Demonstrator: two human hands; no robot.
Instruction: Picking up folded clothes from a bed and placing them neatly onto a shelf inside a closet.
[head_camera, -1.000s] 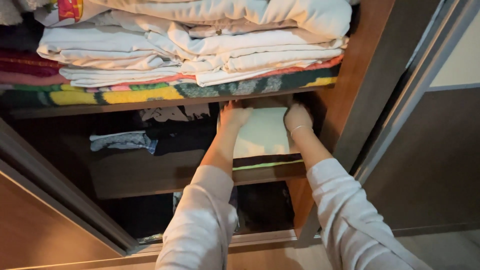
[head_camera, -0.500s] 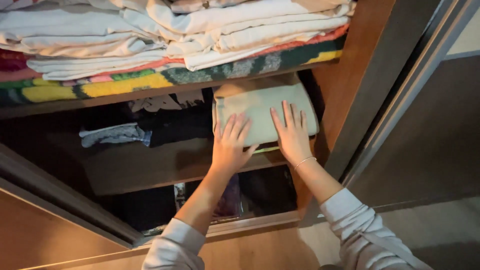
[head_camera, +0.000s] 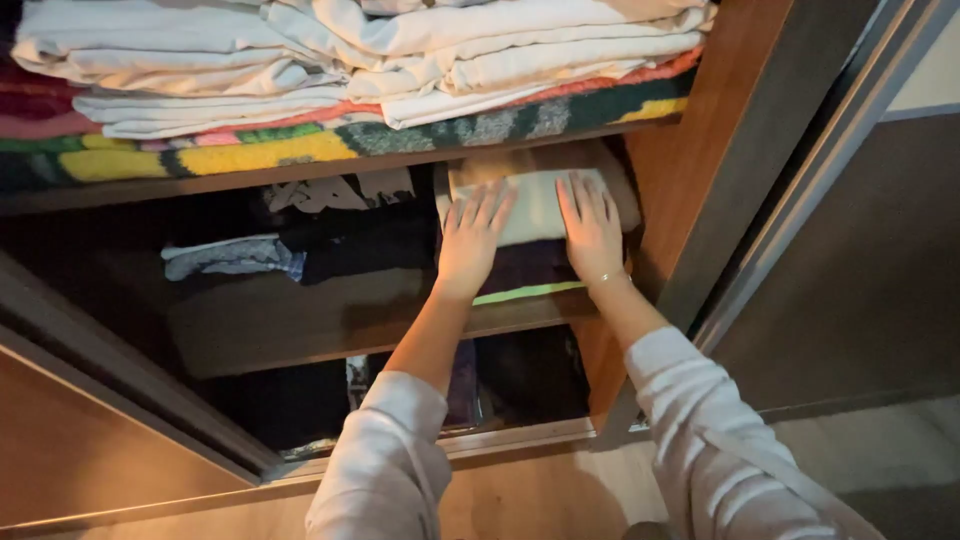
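pale folded cloth (head_camera: 535, 205) under flat left hand (head_camera: 470, 245) and right hand (head_camera: 592, 230).

Your left hand (head_camera: 470, 245) and right hand (head_camera: 592, 232) now further in than half second ago, fingers flat on pale folded cloth (head_camera: 535, 205). Cloth pushed deeper onto shelf (head_camera: 300, 330); front edge sits further back. Dark folded garment with green edge (head_camera: 525, 280) beneath now more exposed below palms. Your forearms extended further into wardrobe, sleeves risen in view. A second ago your hands were deeper at back.
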